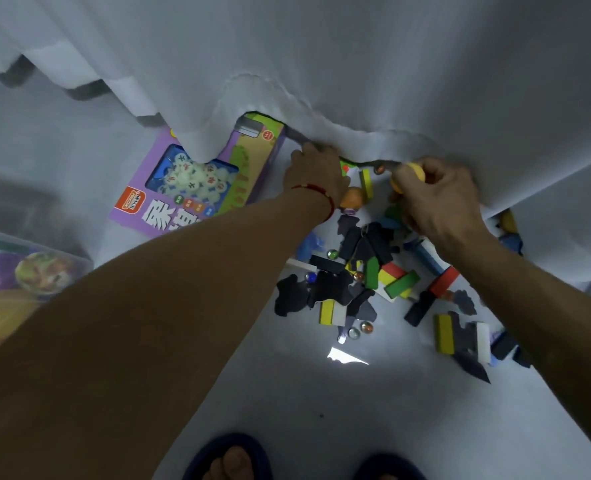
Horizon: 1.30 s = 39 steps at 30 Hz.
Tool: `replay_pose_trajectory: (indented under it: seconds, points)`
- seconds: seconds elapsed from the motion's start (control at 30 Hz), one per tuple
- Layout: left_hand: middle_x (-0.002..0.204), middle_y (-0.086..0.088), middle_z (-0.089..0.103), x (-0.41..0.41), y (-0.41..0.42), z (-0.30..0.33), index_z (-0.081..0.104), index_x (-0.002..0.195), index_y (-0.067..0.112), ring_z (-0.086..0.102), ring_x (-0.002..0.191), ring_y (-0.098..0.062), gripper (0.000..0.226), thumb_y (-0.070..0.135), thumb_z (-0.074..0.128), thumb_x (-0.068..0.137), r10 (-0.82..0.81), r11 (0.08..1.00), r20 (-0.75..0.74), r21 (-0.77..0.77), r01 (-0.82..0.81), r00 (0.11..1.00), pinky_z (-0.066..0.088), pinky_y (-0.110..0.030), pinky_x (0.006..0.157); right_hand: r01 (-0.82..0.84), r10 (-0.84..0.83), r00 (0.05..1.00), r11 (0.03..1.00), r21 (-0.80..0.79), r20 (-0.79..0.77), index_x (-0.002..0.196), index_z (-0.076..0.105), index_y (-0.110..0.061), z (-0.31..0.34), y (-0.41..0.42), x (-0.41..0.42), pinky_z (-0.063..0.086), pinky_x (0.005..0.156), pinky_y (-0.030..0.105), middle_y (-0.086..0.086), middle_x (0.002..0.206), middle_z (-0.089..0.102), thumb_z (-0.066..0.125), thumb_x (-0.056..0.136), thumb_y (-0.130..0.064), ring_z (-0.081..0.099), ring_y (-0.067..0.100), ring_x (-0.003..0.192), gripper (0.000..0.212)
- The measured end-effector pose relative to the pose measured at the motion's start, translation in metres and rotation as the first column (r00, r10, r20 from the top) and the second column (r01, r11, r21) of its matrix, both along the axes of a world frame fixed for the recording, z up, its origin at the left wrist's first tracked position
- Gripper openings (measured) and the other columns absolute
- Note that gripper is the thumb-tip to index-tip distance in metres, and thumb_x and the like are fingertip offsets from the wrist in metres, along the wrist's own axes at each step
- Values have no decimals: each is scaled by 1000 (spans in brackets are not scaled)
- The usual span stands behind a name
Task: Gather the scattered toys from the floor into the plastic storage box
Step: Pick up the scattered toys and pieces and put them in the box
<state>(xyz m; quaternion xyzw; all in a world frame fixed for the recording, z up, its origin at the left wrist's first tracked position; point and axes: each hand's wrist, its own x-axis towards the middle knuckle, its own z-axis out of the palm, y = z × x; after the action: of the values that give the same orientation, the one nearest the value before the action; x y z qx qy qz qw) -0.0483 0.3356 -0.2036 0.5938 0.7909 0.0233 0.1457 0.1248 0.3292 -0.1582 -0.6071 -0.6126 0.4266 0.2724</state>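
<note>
- Head view: the left hand point(316, 174), centre frame, reaches under the curtain point(356, 64) hem; its fingers are hidden, so I cannot tell whether it grips anything.
- The right hand point(439, 199), centre right, is curled round a yellow ball point(412, 169).
- Toys point(373, 278), blocks and marbles, lie scattered right of centre on the floor point(287, 393).
- The box point(27, 268) sits at the left edge.
- A purple game box point(197, 181) lies upper left of centre.

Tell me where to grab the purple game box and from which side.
Grip the purple game box by its near long edge, coming from the bare floor in front. It lies flat with its far end tucked under the white curtain, so that end is covered; a free hand could slide fingers under the exposed edge.
</note>
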Motion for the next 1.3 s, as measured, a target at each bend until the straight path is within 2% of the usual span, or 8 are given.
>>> replay_pose_trajectory:
  seconds: [0.23, 0.37, 0.6, 0.7, 0.8, 0.97, 1.07, 1.3]
  points:
    - [120, -17, 59, -8, -1, 8, 51, 119, 6, 56, 112, -34, 57, 44, 69, 80, 96, 995, 245, -8, -97, 965, 49, -43, 92, -505, 373, 751, 856, 111, 545, 115, 62, -25, -9, 14, -15, 42, 74, 33, 8, 108, 47, 57, 90, -30, 55, 32, 96, 27]
    - [97, -5, 64, -9, -34, 29, 61, 103, 7, 58, 90, -20, 40, 38, 72, 81, 248, 943, 487, 77, -324, 838, 46, -29, 75, -562, 398, 606, 827, 17, 689, 126, 55, -24, -21, 5, -27, 51, 82, 41, 15, 121, 44, 68, 84, -53, 58, 39, 97, 52]
    - [67, -5, 60, -9, -121, 63, 54, 85, 9, 60, 55, -20, 33, 26, 81, 75, 463, 632, 886, -309, -710, 27, 57, -36, 66, -551, 347, 683, 822, 142, 643, 98, 56, -17, 0, -11, -34, 45, 67, 34, 10, 104, 52, 67, 86, -42, 56, 30, 82, 30]
    - [88, -13, 62, -16, -158, 84, 58, 108, 5, 65, 61, -18, 32, 12, 75, 81, 342, 627, 907, -416, -658, -247, 59, -37, 76, -291, 296, 935, 955, -55, 195, 84, 56, -15, 28, -33, -30, 40, 50, 27, 11, 82, 67, 71, 83, -32, 66, 27, 69, 23]
    - [98, -17, 66, -28, -201, 106, 59, 116, 0, 66, 71, -22, 38, 5, 73, 81, 292, 658, 930, -364, -660, -221, 59, -36, 74, -265, 179, 953, 883, -387, -244, 87, 60, -9, 58, -72, -26, 46, 47, 28, 23, 88, 70, 70, 84, -14, 69, 34, 73, 11]
    - [82, -13, 67, -61, -274, 132, 69, 109, 6, 64, 72, -21, 37, 14, 74, 74, 236, 809, 970, -166, -564, 53, 52, -28, 63, -521, 518, 853, 834, -181, -70, 94, 65, -28, 93, -122, -55, 54, 60, 26, 1, 86, 71, 78, 76, -13, 68, 16, 73, 27]
    - [76, -11, 65, -77, -306, 133, 69, 102, 1, 60, 70, -21, 29, 11, 68, 75, 154, 772, 988, -121, -624, 0, 50, -26, 62, -658, 687, 724, 715, -236, 63, 115, 58, -44, 113, -149, -86, 56, 56, 22, -10, 93, 66, 81, 74, -26, 67, 8, 70, 51]
    - [88, -8, 66, -88, -346, 124, 72, 97, 13, 60, 76, -17, 18, 11, 61, 83, 27, 573, 995, -97, -814, -100, 51, -28, 65, -639, 501, 769, 634, -436, -397, 107, 71, -16, 109, -200, -130, 53, 57, 19, 5, 80, 76, 77, 78, -6, 70, 11, 62, 32]
